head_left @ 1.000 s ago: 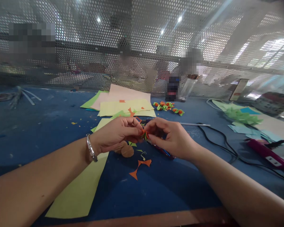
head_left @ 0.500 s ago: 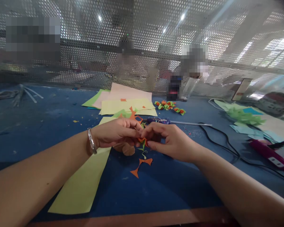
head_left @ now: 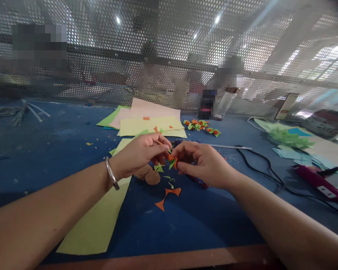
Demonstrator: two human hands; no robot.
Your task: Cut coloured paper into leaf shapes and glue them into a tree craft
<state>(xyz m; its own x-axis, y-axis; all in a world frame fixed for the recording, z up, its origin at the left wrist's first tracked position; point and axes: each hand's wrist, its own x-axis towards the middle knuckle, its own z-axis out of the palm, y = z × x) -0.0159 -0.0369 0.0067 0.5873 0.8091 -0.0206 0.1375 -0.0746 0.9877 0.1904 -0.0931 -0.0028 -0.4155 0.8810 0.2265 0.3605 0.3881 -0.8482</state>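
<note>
My left hand (head_left: 139,155) and my right hand (head_left: 201,163) meet above the blue table (head_left: 59,142), fingertips pinched together on a small orange and green paper flower (head_left: 171,161). A silver bangle (head_left: 112,173) circles my left wrist. Under my left hand lie a brown round piece (head_left: 152,177) and a long yellow-green paper strip (head_left: 97,215). An orange paper scrap (head_left: 166,197) lies just below the hands. Part of the flower is hidden by my fingers.
Sheets of coloured paper (head_left: 149,122) are stacked behind the hands, with several finished small flowers (head_left: 201,126) beside them. A black cable (head_left: 270,170) and a purple tool (head_left: 318,182) lie at right. A perforated metal screen (head_left: 169,56) closes the far side; the table's wooden edge (head_left: 157,260) runs near me.
Both hands have shifted slightly and turned the paper piece between the fingertips; its green part now shows more. Nothing was let go.
</note>
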